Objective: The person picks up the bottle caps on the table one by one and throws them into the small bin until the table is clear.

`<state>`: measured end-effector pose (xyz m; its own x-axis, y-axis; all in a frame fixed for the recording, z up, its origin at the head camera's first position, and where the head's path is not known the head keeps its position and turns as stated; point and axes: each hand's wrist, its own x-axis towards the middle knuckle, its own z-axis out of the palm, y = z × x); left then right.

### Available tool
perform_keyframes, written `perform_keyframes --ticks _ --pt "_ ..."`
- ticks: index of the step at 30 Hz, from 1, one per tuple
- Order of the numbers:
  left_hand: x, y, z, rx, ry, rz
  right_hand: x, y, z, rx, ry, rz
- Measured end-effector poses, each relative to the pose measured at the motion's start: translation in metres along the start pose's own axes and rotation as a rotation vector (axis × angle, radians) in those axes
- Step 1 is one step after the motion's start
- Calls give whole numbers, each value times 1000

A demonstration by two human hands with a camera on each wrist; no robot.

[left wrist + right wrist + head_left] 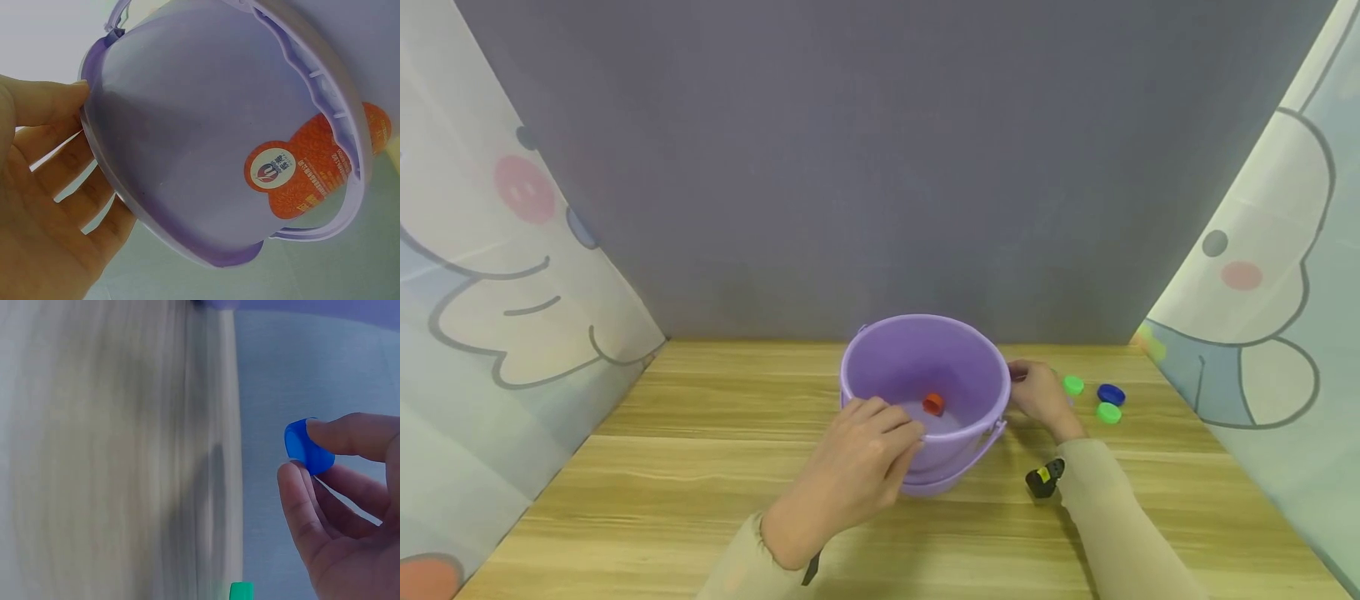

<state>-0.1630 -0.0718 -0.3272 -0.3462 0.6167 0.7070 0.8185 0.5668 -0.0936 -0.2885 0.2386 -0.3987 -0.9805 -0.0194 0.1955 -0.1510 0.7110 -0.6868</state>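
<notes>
A purple bucket with a handle stands upright on the wooden table. My left hand holds the near left part of its rim; in the left wrist view the thumb lies on the outside of the wall, with the fingers over the rim. To the right of the bucket, my right hand pinches a blue bottle cap between thumb and fingers, apart from any surface in the right wrist view. That cap is hidden in the head view. Inside the bucket, a red cap lies on the bottom.
Beyond the right hand lie two green caps and a dark blue cap on the table. A grey panel borders the table's back, and printed cloths hang along both sides.
</notes>
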Motion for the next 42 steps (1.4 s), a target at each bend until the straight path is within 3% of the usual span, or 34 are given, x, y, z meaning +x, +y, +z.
perform_keyframes --ticks 19,31,42 --pt "-1 0 -1 -1 -1 -3 -9 -8 -1 44 29 -1" --pt "-1 -2 -2 2 1 -3 -16 -17 8 158 28 50" --pt "-1 -1 -3 7 -1 -4 -16 -20 7 146 39 21"
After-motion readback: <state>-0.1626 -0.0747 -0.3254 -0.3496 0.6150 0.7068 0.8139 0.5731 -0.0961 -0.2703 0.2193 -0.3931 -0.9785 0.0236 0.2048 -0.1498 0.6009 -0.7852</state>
